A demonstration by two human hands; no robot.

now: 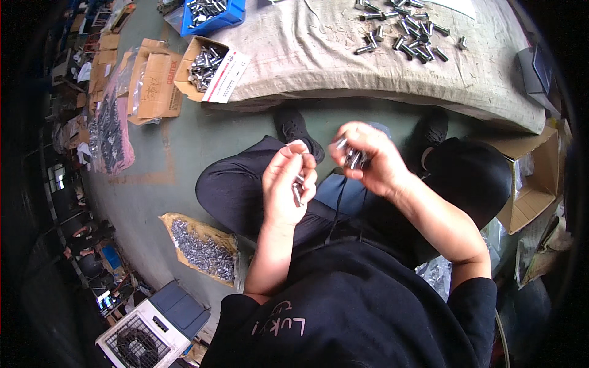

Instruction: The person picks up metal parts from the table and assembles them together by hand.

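Observation:
My left hand [283,182] is raised over my lap, fingers curled around a small shiny metal cylinder [298,191]. Thumb and fingertips meet at the top, and whether they pinch another piece cannot be made out. Just to its right, my right hand [377,161] is closed around several shiny metal cylinders [354,158], partly hidden by the fingers. The two hands are close but apart. Similar metal cylinders [417,42], some with a wider end, lie loosely heaped on the cloth-covered table [294,58] beyond my feet.
A blue bin [230,15] and an open cardboard box [190,86] hold metal parts at the table's left. On the floor at left lies a tray of small metal pieces [205,251]. A fan unit [144,337] stands lower left; another cardboard box [534,184] sits at right.

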